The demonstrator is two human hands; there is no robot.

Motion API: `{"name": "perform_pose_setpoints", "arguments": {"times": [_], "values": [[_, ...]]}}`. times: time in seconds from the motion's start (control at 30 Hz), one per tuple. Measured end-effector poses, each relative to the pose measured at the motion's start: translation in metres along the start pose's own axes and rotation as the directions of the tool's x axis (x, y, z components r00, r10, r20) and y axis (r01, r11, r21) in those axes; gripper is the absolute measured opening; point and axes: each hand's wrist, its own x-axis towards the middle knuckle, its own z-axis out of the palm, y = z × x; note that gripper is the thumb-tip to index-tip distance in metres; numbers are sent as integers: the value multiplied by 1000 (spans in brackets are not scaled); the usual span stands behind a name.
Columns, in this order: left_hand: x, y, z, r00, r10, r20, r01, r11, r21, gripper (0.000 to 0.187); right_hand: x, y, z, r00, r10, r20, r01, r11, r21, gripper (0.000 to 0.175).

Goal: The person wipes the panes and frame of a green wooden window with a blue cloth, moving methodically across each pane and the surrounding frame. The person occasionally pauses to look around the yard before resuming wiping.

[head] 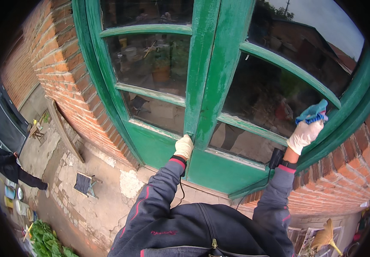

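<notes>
A pair of green wooden doors (208, 106) with glass panes stands before me, the paint worn along its bars. My left hand (184, 147), in a pale glove, is closed on a small door handle (189, 134) low at the middle, where the two leaves meet; the fingers mostly hide it. Farther right, my gloved right hand (304, 137) grips a bunched blue cloth (312, 111). That cloth is at the right edge of the middle pane (268, 93) of the right leaf, beside the green frame; whether it touches the glass I cannot tell.
Brick walls (62, 64) flank the doors. On the paving at left are a folding stool (86, 183) and a leaning wooden plank (64, 128). A person (11, 167) stands farther left, near buckets (21, 207) and leafy greens (45, 236). A straw broom (324, 236) is at lower right.
</notes>
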Motion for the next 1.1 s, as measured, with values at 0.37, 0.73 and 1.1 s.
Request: {"name": "perform_pose_setpoints", "arguments": {"times": [0.37,0.73,1.1], "values": [[1,-2,7,1000,-9,9,9,1000,25,17,-41,-181,53,939,-229,256,196,970,147,21],[3,-4,8,999,-16,52,13,999,46,15,-122,-176,-18,781,-170,601,-228,818,529,14],[9,-11,10,996,-4,88,-5,995,102,27,-248,-96,-9,648,-38,760,-392,840,376,23]]}}
